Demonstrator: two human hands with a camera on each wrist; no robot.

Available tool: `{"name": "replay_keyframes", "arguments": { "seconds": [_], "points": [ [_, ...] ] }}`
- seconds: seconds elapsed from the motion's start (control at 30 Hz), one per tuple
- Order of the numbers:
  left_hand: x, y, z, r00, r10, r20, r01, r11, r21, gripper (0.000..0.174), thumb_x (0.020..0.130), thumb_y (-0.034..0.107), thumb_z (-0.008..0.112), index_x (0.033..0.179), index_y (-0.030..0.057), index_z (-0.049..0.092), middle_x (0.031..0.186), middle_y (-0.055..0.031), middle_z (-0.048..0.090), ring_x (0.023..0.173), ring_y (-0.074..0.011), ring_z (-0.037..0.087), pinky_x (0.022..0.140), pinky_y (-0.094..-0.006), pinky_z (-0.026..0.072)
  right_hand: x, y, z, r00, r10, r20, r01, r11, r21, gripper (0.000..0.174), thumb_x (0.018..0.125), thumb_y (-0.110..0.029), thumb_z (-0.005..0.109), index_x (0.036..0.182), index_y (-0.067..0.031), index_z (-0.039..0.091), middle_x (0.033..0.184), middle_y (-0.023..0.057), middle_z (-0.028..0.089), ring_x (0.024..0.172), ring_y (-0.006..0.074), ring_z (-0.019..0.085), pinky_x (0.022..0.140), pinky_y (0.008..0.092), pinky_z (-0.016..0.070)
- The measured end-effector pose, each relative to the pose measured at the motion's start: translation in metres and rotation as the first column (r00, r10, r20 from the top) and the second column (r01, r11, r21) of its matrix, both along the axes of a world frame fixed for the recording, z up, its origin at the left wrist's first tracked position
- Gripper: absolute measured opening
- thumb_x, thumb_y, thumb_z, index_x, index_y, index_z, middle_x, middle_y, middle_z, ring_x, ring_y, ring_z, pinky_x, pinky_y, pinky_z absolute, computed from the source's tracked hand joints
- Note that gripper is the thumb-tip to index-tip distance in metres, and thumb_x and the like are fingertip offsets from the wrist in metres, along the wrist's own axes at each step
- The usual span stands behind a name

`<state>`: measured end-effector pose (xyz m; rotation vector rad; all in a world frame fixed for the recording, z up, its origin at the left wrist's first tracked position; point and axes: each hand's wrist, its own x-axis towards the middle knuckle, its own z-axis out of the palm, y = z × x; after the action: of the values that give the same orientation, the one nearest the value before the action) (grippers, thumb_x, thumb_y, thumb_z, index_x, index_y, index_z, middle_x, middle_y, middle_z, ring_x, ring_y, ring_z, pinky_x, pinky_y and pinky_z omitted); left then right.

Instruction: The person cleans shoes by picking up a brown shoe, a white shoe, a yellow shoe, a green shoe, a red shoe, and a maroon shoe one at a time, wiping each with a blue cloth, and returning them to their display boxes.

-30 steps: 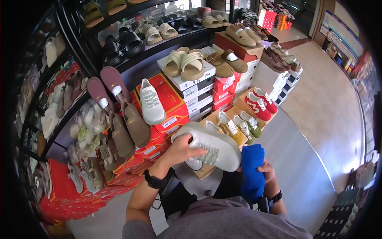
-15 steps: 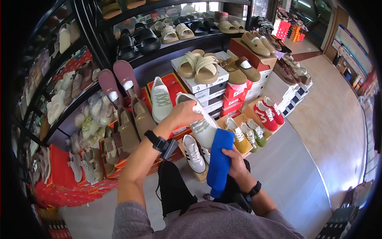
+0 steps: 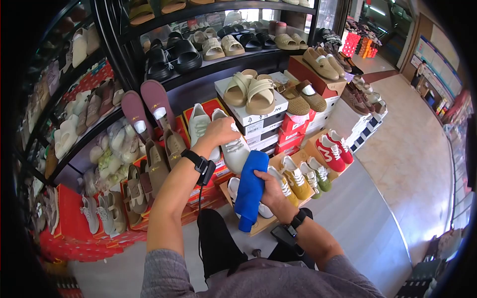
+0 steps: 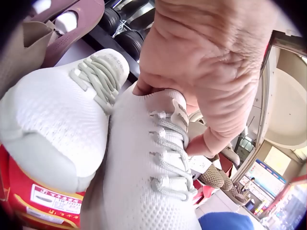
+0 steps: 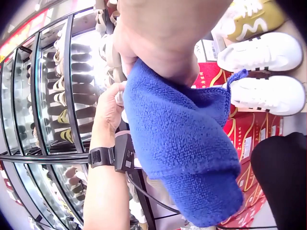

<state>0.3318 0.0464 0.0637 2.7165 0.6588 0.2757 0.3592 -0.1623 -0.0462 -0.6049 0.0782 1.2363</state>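
White shoe (image 4: 139, 167), red box (image 4: 19, 184), printed label (image 4: 55, 200)

White sneaker (image 4: 57, 110) on red shoebox (image 4: 17, 184)

"What does the right hand (image 5: 163, 48) hold?"

"A blue cloth (image 5: 182, 143). It has big folds."

"And where is the left hand (image 5: 109, 110)?"

"Just left of the cloth. There's a black strap (image 5: 99, 157) on its wrist."

"What's on the right side?"

"Two white shoes (image 5: 261, 50) with black stripes, side by side. A yellow shoe (image 5: 252, 21) is near them."

"And lower down?"

"Red boxes (image 5: 244, 127), and a black knee (image 5: 283, 177). On the left are shelves (image 5: 53, 157) with more shoes (image 5: 63, 117)."
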Motion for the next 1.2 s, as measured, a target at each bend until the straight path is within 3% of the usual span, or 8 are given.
{"name": "replay_keyframes", "arguments": {
  "seconds": [0.17,0.43,0.53,0.63,0.83,0.97,1.03,1.2],
  "points": [
    [0.008,0.016,-0.004,0.999,0.033,0.022,-0.033,0.999,0.029,0.049,0.066,0.027,0.061,0.110,0.0050,0.057,0.098,-0.0201,0.063,0.091,-0.0329,0.061,0.079,-0.0393,0.0472,0.011,0.030,-0.002,0.999,-0.033,0.009,0.033,0.999,-0.042,0.033,0.082,-0.007,0.057,0.112,-0.0089,0.044,0.098,0.0128,0.056,0.086,0.0285,0.058,0.075,0.0467,0.0509],
    [0.004,0.037,-0.027,0.912,0.070,0.405,-0.113,0.990,0.086,0.051,0.074,0.018,0.063,0.120,0.0019,0.047,0.117,-0.0195,0.054,0.109,-0.0338,0.050,0.092,-0.0390,0.0402,0.027,0.073,0.002,0.995,-0.087,0.041,0.090,0.992,-0.084,0.029,0.081,-0.008,0.058,0.108,-0.0062,0.047,0.094,0.0122,0.057,0.083,0.0283,0.058,0.073,0.0463,0.0508],
    [-0.008,0.051,-0.022,0.921,0.058,0.386,-0.170,0.950,0.263,0.049,0.076,0.020,0.063,0.120,0.0034,0.048,0.116,-0.0189,0.055,0.108,-0.0330,0.052,0.090,-0.0406,0.0405,0.030,0.077,0.008,1.000,-0.018,0.005,0.018,0.996,-0.088,0.027,0.081,-0.008,0.059,0.106,-0.0056,0.049,0.095,0.0120,0.057,0.083,0.0285,0.058,0.073,0.0462,0.0505],
    [-0.021,0.058,-0.021,0.946,0.258,0.196,-0.300,0.924,0.235,0.047,0.076,0.022,0.061,0.118,0.0054,0.049,0.112,-0.0172,0.057,0.106,-0.0307,0.054,0.088,-0.0462,0.0392,0.027,0.075,0.006,0.998,-0.058,0.010,0.059,0.994,-0.096,0.025,0.081,-0.008,0.059,0.104,-0.0054,0.050,0.094,0.0120,0.058,0.084,0.0285,0.058,0.074,0.0454,0.0504],
    [-0.039,0.060,-0.017,0.941,0.302,0.155,-0.324,0.934,0.148,0.032,0.077,0.026,0.062,0.104,0.0101,0.058,0.107,-0.0130,0.061,0.103,-0.0287,0.056,0.085,-0.0459,0.0403,0.010,0.017,0.000,0.987,-0.077,0.139,0.085,0.995,-0.055,0.027,0.081,-0.010,0.059,0.107,-0.0048,0.052,0.094,0.0122,0.060,0.082,0.0274,0.060,0.076,0.0432,0.0506],
    [-0.042,0.056,-0.014,0.938,0.190,0.289,-0.263,0.935,0.237,0.039,0.073,0.017,0.067,0.108,0.0071,0.054,0.106,-0.0153,0.058,0.101,-0.0329,0.054,0.086,-0.0412,0.0424,0.016,-0.060,-0.023,0.984,-0.043,0.175,0.072,0.985,-0.160,0.035,0.082,-0.015,0.059,0.113,-0.0028,0.051,0.100,0.0141,0.061,0.087,0.0261,0.061,0.079,0.0410,0.0502],
    [-0.044,0.035,-0.011,0.873,-0.054,0.485,-0.112,0.945,0.308,0.044,0.075,0.011,0.065,0.116,0.0029,0.050,0.104,-0.0180,0.056,0.099,-0.0349,0.053,0.086,-0.0423,0.0416,0.025,-0.099,-0.043,0.994,-0.050,0.099,0.077,0.954,-0.288,0.037,0.083,-0.017,0.059,0.115,-0.0015,0.050,0.100,0.0151,0.061,0.086,0.0277,0.061,0.080,0.0420,0.0501],
    [-0.079,-0.083,-0.028,0.826,-0.199,0.528,0.256,0.966,-0.037,0.037,0.079,0.009,0.060,0.114,0.0000,0.052,0.106,-0.0210,0.056,0.100,-0.0341,0.055,0.087,-0.0381,0.0433,0.038,-0.201,-0.097,0.987,-0.159,0.023,0.157,0.922,-0.355,0.037,0.085,-0.023,0.057,0.112,0.0017,0.052,0.102,0.0160,0.061,0.087,0.0280,0.061,0.082,0.0425,0.0495]
  ]
}}
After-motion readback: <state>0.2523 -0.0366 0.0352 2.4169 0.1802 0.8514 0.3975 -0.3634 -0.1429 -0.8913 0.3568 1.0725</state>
